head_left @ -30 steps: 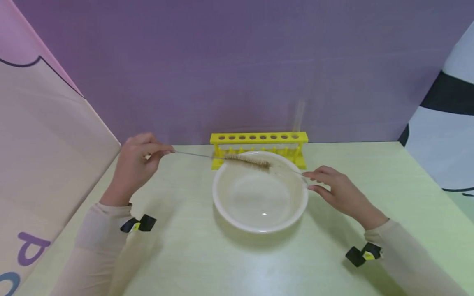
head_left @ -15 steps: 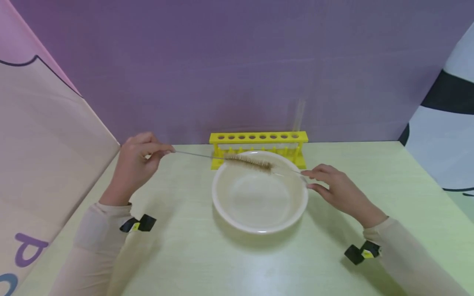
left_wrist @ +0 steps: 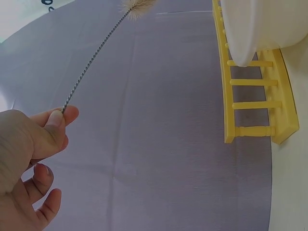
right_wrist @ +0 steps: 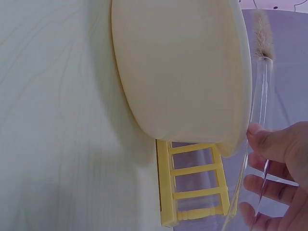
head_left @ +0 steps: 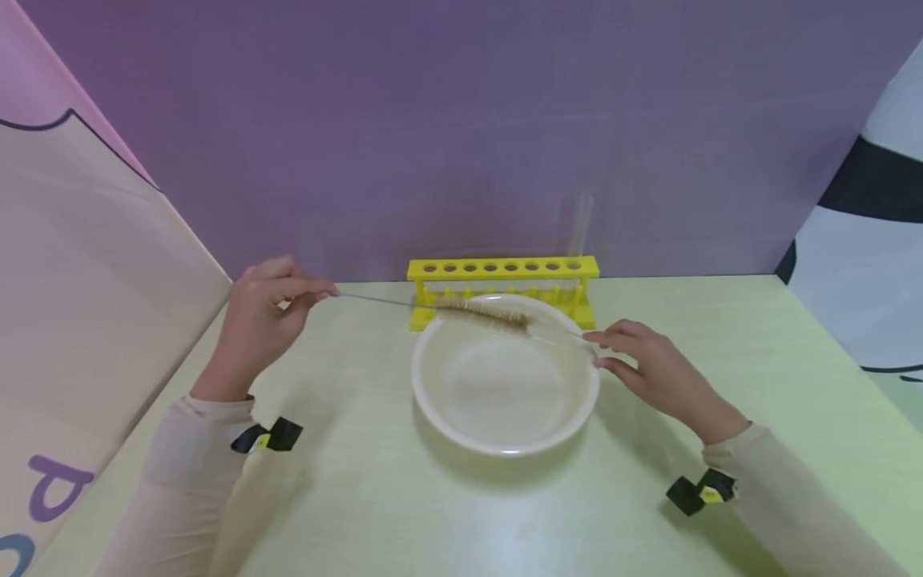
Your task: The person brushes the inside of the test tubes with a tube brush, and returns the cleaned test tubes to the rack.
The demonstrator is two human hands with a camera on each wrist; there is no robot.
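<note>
My left hand [head_left: 267,320] pinches the twisted wire handle of a test tube brush [left_wrist: 91,62] between thumb and forefinger. Its tan bristles [head_left: 483,315] hang over the far part of a white basin [head_left: 505,451]. A clear glass test tube [right_wrist: 263,91] is in my right hand [head_left: 652,373], held by thumb and fingers beside the basin's right rim. The tube's mouth faces left, at the brush tip. In the right wrist view the bristles stand out beyond the mouth; whether the very tip is inside is hard to tell.
Behind the basin stands a yellow test tube rack [head_left: 502,269], partly hidden by it. Another clear tube [head_left: 581,224] stands upright in the rack's right end. A purple backdrop [head_left: 461,144] rises at the table's far edge, with a printed panel [head_left: 94,264] on the left.
My right hand has shifted slightly left with the test tube, bringing its mouth closer about the brush tip. The left hand and brush have hardly moved.
</note>
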